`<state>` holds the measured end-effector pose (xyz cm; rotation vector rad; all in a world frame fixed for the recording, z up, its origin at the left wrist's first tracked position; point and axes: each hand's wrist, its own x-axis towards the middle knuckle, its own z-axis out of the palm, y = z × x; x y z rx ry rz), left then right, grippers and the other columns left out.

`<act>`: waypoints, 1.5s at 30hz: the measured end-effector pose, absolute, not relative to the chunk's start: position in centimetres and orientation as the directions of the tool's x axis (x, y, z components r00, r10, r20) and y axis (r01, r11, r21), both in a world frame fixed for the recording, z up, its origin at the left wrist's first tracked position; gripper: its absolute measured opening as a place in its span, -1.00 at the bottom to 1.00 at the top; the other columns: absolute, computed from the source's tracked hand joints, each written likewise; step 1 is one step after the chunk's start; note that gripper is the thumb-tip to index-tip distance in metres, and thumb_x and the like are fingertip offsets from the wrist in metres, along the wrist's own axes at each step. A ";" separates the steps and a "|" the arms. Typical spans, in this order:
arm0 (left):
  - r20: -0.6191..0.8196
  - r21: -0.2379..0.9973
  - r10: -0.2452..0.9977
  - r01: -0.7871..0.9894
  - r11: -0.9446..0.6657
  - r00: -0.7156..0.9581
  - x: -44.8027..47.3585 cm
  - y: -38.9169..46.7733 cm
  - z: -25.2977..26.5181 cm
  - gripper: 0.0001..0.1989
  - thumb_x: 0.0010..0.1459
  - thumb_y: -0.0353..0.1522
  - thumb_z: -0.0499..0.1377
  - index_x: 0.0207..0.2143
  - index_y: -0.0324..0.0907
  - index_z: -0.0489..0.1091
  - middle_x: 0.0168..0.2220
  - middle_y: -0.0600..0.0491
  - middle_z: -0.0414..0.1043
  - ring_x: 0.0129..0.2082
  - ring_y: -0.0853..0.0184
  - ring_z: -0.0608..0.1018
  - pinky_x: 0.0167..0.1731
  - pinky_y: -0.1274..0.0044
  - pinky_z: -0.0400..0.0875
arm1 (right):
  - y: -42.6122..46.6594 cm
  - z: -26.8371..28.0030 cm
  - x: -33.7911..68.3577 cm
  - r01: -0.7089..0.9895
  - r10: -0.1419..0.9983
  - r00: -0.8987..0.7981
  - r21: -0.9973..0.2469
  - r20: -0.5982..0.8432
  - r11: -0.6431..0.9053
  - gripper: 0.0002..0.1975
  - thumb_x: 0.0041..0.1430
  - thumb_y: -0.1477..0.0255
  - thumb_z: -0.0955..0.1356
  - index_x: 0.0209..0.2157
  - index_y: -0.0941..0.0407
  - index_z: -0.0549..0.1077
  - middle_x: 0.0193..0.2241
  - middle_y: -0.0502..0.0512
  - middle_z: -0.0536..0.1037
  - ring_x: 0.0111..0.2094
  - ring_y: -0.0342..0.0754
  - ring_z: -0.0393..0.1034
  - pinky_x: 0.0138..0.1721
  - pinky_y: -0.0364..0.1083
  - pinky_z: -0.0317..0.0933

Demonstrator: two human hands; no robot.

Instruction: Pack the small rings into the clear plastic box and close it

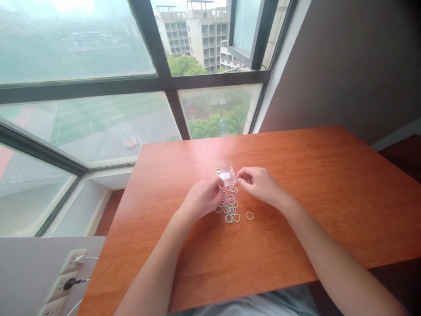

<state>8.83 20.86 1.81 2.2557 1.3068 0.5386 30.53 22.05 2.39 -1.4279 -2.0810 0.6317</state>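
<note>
Several thin pastel rings, which look like small hair ties (231, 198), lie in a loose cluster on the wooden table. One pale hair tie (250, 215) rests apart to the right. Just beyond the cluster stands a small clear plastic box (232, 176), with a gold-toned ring (218, 170) at its left side. My left hand (204, 196) is closed, fingers curled at the left of the cluster and partly covering it. At the box's right side my right hand (258, 181) is closed in a pinch. What either hand holds, if anything, is too small to make out.
The brown table (315, 175) reaches to the windows (217, 109) at the back and a wall (335, 66) at the right. Sockets (62, 285) with plugged-in cables are low at the left, beyond the table's left edge.
</note>
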 end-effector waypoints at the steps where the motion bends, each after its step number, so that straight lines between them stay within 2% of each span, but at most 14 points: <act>1: 0.095 0.571 0.871 0.690 -0.444 0.482 9.0 20.7 1.9 -0.91 0.11 -0.44 0.06 -0.33 -0.14 0.34 -0.47 0.12 0.43 -0.53 0.42 0.38 -0.49 0.59 0.16 | 21.5 2.3 30.9 0.690 0.938 -0.308 -0.641 0.161 0.337 -0.88 0.08 0.52 0.29 -0.43 0.12 0.48 -0.50 -0.03 0.52 -0.46 -0.16 0.34 -0.39 -0.17 0.15; 6: 0.072 0.526 0.835 0.690 -0.497 0.546 9.7 20.0 2.5 -0.93 0.13 -0.45 0.06 -0.38 -0.16 0.32 -0.45 0.10 0.43 -0.54 0.44 0.37 -0.50 0.60 0.16 | 19.7 1.5 32.1 0.687 0.940 -0.324 -0.655 0.112 0.315 -0.92 0.07 0.52 0.30 -0.45 0.11 0.43 -0.55 -0.06 0.46 -0.50 -0.17 0.30 -0.42 -0.17 0.15; 11: 0.035 0.481 0.716 0.616 -0.623 0.697 11.7 18.5 3.0 -0.93 0.15 -0.44 0.08 -0.39 -0.16 0.32 -0.43 0.09 0.44 -0.48 0.41 0.43 -0.48 0.59 0.23 | 19.1 1.3 32.3 0.634 0.927 -0.372 -0.717 0.045 0.289 -0.89 0.16 0.45 0.30 -0.41 0.11 0.46 -0.49 -0.03 0.52 -0.45 -0.15 0.35 -0.39 -0.16 0.17; 13: 0.023 0.431 0.688 0.613 -0.662 0.726 12.9 17.8 2.9 -0.88 0.21 -0.38 0.08 -0.41 -0.17 0.32 -0.40 0.06 0.45 -0.43 0.37 0.47 -0.45 0.57 0.28 | 19.1 1.3 32.4 0.642 0.933 -0.357 -0.715 0.043 0.278 -0.86 0.19 0.44 0.29 -0.41 0.10 0.47 -0.49 -0.03 0.52 -0.45 -0.15 0.34 -0.39 -0.16 0.16; 17: -0.030 0.250 0.657 0.642 -0.725 0.754 14.8 16.9 2.5 -0.91 0.23 -0.39 0.06 -0.30 -0.19 0.34 -0.26 -0.02 0.45 -0.33 0.29 0.52 -0.42 0.53 0.37 | 19.3 1.0 32.7 0.660 0.944 -0.320 -0.697 0.078 0.281 -0.84 0.20 0.42 0.28 -0.42 0.09 0.47 -0.48 -0.04 0.52 -0.45 -0.14 0.33 -0.38 -0.15 0.16; 20: -0.106 0.128 0.642 0.651 -0.748 0.759 15.6 16.5 2.3 -0.89 0.24 -0.45 0.02 -0.30 -0.22 0.34 -0.30 -0.05 0.42 -0.34 0.27 0.53 -0.42 0.50 0.41 | 19.4 0.8 32.8 0.670 0.944 -0.316 -0.684 0.090 0.289 -0.83 0.21 0.42 0.27 -0.41 0.10 0.47 -0.48 -0.02 0.52 -0.46 -0.13 0.33 -0.38 -0.14 0.16; 28: -0.117 0.062 0.614 0.622 -0.780 0.781 16.2 16.1 2.2 -0.84 0.24 -0.51 -0.03 -0.25 -0.28 0.34 -0.35 -0.09 0.40 -0.33 0.18 0.54 -0.42 0.43 0.43 | 19.3 1.0 32.6 0.672 0.944 -0.315 -0.680 0.096 0.293 -0.83 0.21 0.42 0.27 -0.40 0.09 0.48 -0.48 -0.04 0.52 -0.46 -0.14 0.33 -0.38 -0.14 0.15; 32: -0.139 0.075 0.626 0.639 -0.766 0.767 16.1 16.2 2.1 -0.81 0.26 -0.50 -0.07 -0.24 -0.27 0.33 -0.31 -0.12 0.41 -0.33 0.22 0.54 -0.39 0.45 0.45 | 19.3 0.9 32.6 0.679 0.944 -0.315 -0.673 0.095 0.294 -0.81 0.23 0.42 0.26 -0.40 0.09 0.48 -0.47 -0.03 0.53 -0.45 -0.13 0.33 -0.36 -0.13 0.16; 36: -0.140 0.148 0.637 0.653 -0.743 0.758 15.7 16.6 2.1 -0.84 0.27 -0.42 -0.04 -0.28 -0.23 0.33 -0.29 -0.08 0.42 -0.35 0.26 0.54 -0.39 0.48 0.44 | 19.4 0.6 32.8 0.689 0.945 -0.313 -0.663 0.094 0.294 -0.81 0.23 0.41 0.26 -0.40 0.08 0.49 -0.47 -0.03 0.53 -0.44 -0.12 0.34 -0.37 -0.13 0.17; 41: -0.040 0.253 0.716 0.701 -0.667 0.697 14.1 17.9 2.3 -0.82 0.28 -0.34 -0.01 -0.31 -0.18 0.35 -0.28 -0.02 0.45 -0.37 0.31 0.52 -0.44 0.55 0.36 | 19.4 0.5 32.8 0.714 0.952 -0.295 -0.643 0.083 0.278 -0.82 0.21 0.43 0.26 -0.38 0.09 0.50 -0.45 -0.01 0.54 -0.43 -0.12 0.35 -0.35 -0.13 0.17; 45: 0.074 0.390 0.847 0.766 -0.511 0.527 11.3 20.4 2.5 -0.90 0.19 -0.40 0.07 -0.34 -0.16 0.38 -0.33 0.04 0.46 -0.44 0.38 0.46 -0.44 0.57 0.28 | 19.2 0.5 32.3 0.742 0.956 -0.291 -0.618 0.051 0.258 -0.83 0.20 0.44 0.27 -0.35 0.09 0.51 -0.43 0.00 0.55 -0.41 -0.11 0.36 -0.33 -0.13 0.17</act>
